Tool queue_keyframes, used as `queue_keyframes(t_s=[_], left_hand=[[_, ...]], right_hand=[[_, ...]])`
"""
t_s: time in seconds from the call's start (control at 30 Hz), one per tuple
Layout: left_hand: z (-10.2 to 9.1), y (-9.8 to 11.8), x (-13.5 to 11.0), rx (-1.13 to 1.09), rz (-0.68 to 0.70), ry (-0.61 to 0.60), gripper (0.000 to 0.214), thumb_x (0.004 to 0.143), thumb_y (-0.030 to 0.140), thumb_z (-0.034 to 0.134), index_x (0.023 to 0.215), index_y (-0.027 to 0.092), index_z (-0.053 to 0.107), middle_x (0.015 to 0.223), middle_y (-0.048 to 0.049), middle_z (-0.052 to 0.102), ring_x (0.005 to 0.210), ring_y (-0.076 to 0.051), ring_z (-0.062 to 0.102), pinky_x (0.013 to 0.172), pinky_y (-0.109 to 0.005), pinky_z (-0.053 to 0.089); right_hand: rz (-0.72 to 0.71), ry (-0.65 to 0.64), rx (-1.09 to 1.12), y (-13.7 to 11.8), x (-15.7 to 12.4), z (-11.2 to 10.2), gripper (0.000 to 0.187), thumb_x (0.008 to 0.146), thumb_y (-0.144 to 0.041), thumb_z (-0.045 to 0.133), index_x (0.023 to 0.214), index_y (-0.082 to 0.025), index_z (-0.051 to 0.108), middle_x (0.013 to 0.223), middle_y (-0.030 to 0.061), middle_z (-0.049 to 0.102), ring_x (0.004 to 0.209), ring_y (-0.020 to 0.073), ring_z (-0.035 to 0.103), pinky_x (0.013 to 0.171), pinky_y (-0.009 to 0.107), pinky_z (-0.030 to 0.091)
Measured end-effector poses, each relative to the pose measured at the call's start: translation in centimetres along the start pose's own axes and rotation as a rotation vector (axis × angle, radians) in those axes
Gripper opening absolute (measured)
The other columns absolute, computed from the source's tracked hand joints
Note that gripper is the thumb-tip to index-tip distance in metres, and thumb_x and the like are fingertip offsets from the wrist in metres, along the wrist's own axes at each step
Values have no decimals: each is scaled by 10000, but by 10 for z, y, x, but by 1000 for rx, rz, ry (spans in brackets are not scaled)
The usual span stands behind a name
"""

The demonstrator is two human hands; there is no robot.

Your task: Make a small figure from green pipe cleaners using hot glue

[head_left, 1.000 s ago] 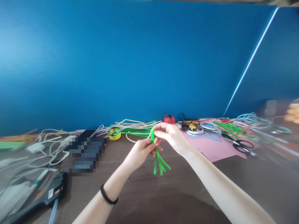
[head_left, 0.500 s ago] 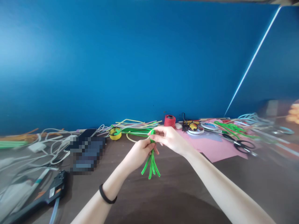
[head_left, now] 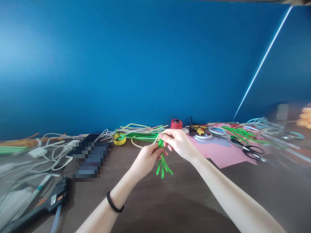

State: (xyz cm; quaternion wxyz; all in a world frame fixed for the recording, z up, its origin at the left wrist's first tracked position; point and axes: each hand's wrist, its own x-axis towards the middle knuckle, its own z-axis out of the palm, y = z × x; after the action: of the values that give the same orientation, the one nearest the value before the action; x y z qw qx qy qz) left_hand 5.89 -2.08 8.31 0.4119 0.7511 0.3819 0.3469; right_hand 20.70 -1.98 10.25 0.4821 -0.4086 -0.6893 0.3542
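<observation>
- The left grip (head_left: 147,158), a bare hand, is closed around the green strands (head_left: 162,163) at mid-length, probably to keep them gathered in one bundle.
- The right grip (head_left: 178,144) has its thumb and fingers pinched together at the top of that bundle, seemingly to steady or work the upper end.
- The strands are held up above the surface (head_left: 155,202), between both hands, with their loose ends hanging below and fanning apart.
- A pale strand (head_left: 137,144) runs up to the hands; whether either holds it cannot be told.
- The yellow ring (head_left: 119,138) shows green in its opening, though it is unclear whether that lies inside or behind.
- The red spool (head_left: 176,124) has a dark hollow middle; its inside cannot be made out.
- The scissors (head_left: 254,152) lie partly over the pink sheet (head_left: 222,155), perhaps left there to be within easy reach of the right side.
</observation>
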Motion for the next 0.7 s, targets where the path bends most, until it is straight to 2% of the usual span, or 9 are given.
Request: queue_keyframes(t_s=[0.17,0.27,0.4,0.57,0.7], left_hand=[[-2,1,0,-120,-29,29,174,794,251,469,711,147,582,663,-17,611,578,-111,460,564,-231,372],[-2,0,-1,-138,-48,19,193,793,272,475,673,150,566,626,-8,578,570,-108,450,562,-236,358],[-4,-2,0,-190,-73,-10,202,792,295,481,676,147,556,632,-9,563,579,-107,446,579,-244,359],[-7,-4,0,-349,-140,-156,240,777,367,532,701,141,559,658,-20,569,609,-114,461,618,-257,361],[-10,-4,-2,-429,-119,-277,279,758,416,576,699,143,568,679,-16,566,650,-116,470,652,-254,356]], right_hand=[[-30,-4,-116,0,0,-6,373,838,-438,500,598,-152,507,474,-27,489,395,63,425,419,207,303],[0,-79,-49,1,1,-7,332,811,-436,545,649,-146,538,516,-17,527,421,72,466,420,203,327],[56,-214,117,2,2,-9,263,755,-390,631,808,-134,598,630,-12,559,450,57,472,425,193,336],[96,-400,285,9,5,-18,269,737,-333,664,895,-117,637,624,-6,577,460,56,480,424,188,347],[77,-493,372,14,5,-21,251,738,-322,671,873,-115,626,649,17,628,474,55,489,413,171,344]])
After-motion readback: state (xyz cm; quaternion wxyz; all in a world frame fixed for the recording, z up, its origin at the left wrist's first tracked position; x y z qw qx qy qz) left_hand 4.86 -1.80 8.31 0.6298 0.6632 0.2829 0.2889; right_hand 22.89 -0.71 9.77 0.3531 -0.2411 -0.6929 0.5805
